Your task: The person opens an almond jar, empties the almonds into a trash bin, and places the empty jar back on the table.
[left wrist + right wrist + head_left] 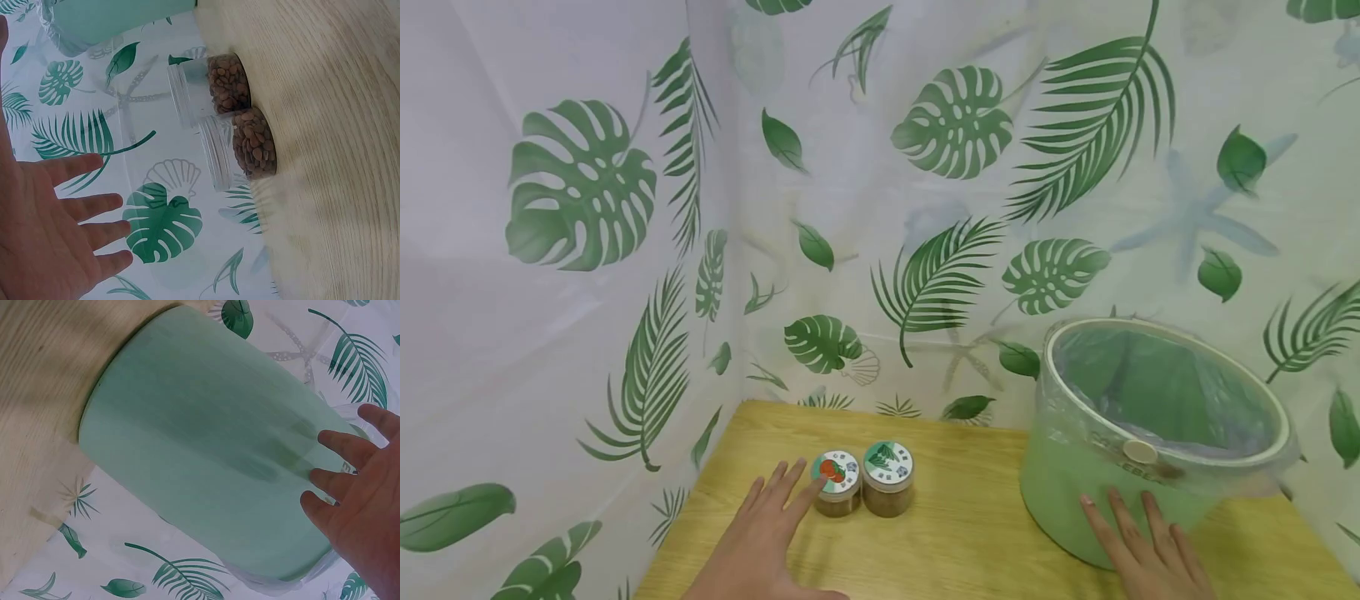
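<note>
Two small clear jars stand side by side on the wooden table. In the head view, the left jar (837,483) has a tomato picture on its lid, and the right jar (888,478) shows green vegetables. Brown seeds (253,140) fill their lower parts in the left wrist view. My left hand (760,533) is spread beside the left jar and holds nothing. A green trash bin (1075,483) lined with a clear bag stands at the right. My right hand (1150,542), its fingers extended, is in front of the bin; whether it touches the wall is unclear.
The wooden tabletop (955,533) runs between the jars and the bin. A white curtain (865,275) printed with green leaves hangs behind, and another stretch of it (572,350) borders the table's left side.
</note>
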